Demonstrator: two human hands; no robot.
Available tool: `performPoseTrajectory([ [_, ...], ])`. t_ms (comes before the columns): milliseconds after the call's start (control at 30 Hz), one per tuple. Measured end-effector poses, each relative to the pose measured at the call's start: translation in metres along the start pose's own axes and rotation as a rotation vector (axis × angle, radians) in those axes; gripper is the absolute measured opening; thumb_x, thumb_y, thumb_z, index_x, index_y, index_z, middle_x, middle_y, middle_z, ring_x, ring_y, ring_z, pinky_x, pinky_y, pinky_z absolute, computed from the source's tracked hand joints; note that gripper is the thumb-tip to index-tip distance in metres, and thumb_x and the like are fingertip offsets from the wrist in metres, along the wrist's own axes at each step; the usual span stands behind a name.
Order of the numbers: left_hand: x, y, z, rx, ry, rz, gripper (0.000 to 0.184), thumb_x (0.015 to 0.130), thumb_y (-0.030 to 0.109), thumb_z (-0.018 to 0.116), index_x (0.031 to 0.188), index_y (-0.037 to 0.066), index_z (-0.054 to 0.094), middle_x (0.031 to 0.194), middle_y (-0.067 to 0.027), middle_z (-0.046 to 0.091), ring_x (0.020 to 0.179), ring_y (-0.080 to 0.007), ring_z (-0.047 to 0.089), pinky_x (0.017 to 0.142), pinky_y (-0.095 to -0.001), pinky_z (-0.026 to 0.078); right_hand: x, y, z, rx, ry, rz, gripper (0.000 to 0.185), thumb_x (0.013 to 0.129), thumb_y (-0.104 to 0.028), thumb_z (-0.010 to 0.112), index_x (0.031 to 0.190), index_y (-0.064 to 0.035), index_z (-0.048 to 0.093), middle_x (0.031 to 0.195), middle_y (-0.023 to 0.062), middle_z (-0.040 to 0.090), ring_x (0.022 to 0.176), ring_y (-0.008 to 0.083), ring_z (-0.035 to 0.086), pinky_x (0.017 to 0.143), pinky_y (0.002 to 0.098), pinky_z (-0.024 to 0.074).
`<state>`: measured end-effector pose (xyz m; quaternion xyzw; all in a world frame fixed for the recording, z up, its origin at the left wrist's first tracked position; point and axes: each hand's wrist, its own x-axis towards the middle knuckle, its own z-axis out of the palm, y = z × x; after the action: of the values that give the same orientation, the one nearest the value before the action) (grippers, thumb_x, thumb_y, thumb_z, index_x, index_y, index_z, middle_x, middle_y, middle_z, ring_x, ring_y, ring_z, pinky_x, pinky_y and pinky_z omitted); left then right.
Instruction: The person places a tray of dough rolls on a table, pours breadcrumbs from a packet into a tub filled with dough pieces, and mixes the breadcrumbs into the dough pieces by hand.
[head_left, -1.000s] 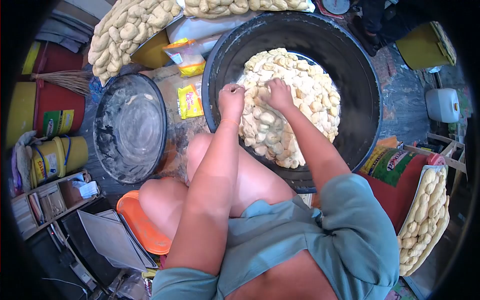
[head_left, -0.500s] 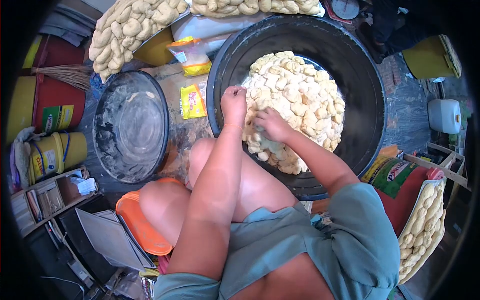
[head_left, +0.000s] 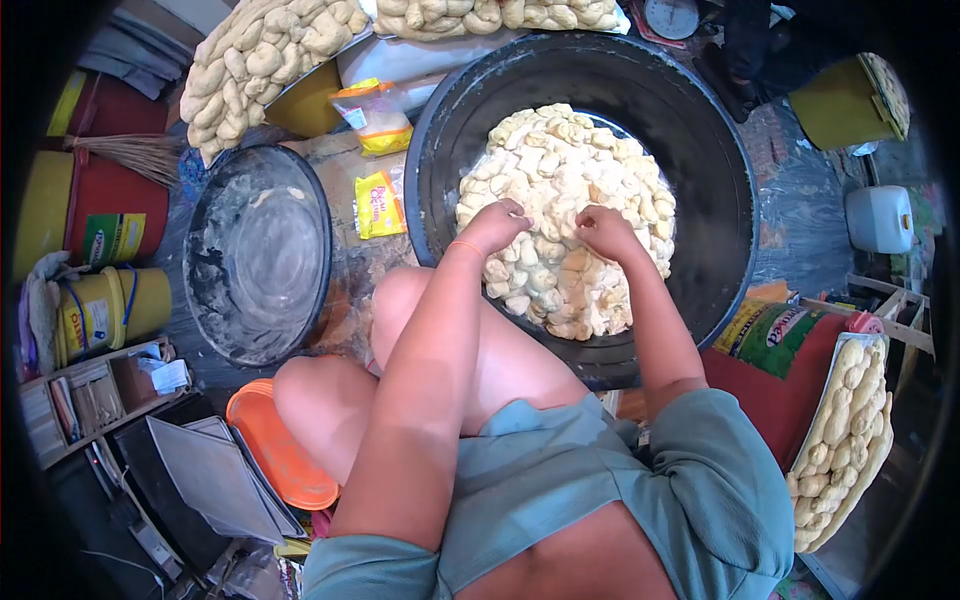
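A big round black tub holds a heap of pale, floury dough pieces. Over the left part of the heap is my left hand, fingers closed in a pinch; what they hold, if anything, is too small to make out. My right hand is above the middle of the heap, its fingers curled together, with any held piece hidden. The two hands are apart, and dough pieces show between and below them.
Left of the tub lie a shallow black basin and a yellow packet. Trays of twisted dough stand at the upper left and lower right. An orange basin is by my knee. Another person's dark clothing shows at the upper right.
My left hand has moved right and down, over the dough. My right hand first swept down and left across the heap, then moved right, and its fingers have closed.
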<state>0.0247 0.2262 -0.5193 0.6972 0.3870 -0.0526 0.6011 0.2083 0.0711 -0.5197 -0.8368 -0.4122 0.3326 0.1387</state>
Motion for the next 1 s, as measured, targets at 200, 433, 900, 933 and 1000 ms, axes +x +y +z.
performPoseTrajectory([
  [200, -0.002, 0.005, -0.006, 0.032, -0.002, -0.023, 0.052, 0.076, 0.03, 0.07, 0.116, -0.001, 0.058, 0.106, -0.0207, 0.064, 0.1, -0.0285, 0.061, 0.088, -0.0333, 0.046, 0.019, -0.01, 0.048, 0.01, 0.187, -0.045, 0.058, 0.075, -0.02, 0.071, 0.127, -0.0059, 0.049, 0.12, 0.0198, 0.056, 0.114, 0.0342, 0.053, 0.097, 0.0381, 0.0418],
  [433, -0.028, 0.034, -0.002, -0.105, -0.327, -0.022, 0.082, 0.074, 0.028, 0.075, 0.14, 0.005, 0.033, 0.128, -0.017, 0.05, 0.107, -0.0237, 0.052, 0.083, -0.0323, 0.046, -0.026, -0.04, 0.023, 1.145, 0.028, -0.299, 0.041, 0.077, -0.008, 0.069, 0.115, -0.005, 0.056, 0.109, 0.0076, 0.059, 0.103, 0.0207, 0.056, 0.089, 0.0353, 0.0462],
  [900, -0.002, 0.01, -0.007, 0.112, 0.152, 0.011, 0.04, 0.077, 0.029, 0.068, 0.104, 0.0, 0.064, 0.098, -0.0237, 0.066, 0.094, -0.0317, 0.064, 0.085, -0.0342, 0.048, -0.044, -0.018, 0.098, -0.22, 0.157, -0.361, 0.068, 0.074, -0.044, 0.065, 0.135, -0.019, 0.045, 0.142, 0.0231, 0.031, 0.128, 0.0439, 0.032, 0.104, 0.0592, 0.0223],
  [933, -0.001, 0.008, -0.007, 0.083, 0.154, -0.009, 0.04, 0.077, 0.029, 0.068, 0.104, -0.001, 0.064, 0.097, -0.0237, 0.066, 0.094, -0.0317, 0.064, 0.085, -0.0343, 0.048, -0.064, -0.024, 0.108, -0.371, 0.178, -0.485, 0.066, 0.074, -0.04, 0.067, 0.134, -0.0205, 0.046, 0.136, 0.0167, 0.041, 0.121, 0.0387, 0.04, 0.101, 0.0562, 0.0282],
  [1000, 0.001, 0.005, -0.008, 0.059, 0.167, -0.018, 0.04, 0.077, 0.029, 0.068, 0.104, -0.001, 0.064, 0.097, -0.0236, 0.066, 0.093, -0.0317, 0.064, 0.084, -0.0346, 0.048, -0.066, -0.015, 0.107, -0.513, 0.087, -0.649, 0.065, 0.074, -0.04, 0.067, 0.134, -0.0226, 0.046, 0.135, 0.0128, 0.043, 0.121, 0.0357, 0.041, 0.101, 0.0551, 0.0291],
])
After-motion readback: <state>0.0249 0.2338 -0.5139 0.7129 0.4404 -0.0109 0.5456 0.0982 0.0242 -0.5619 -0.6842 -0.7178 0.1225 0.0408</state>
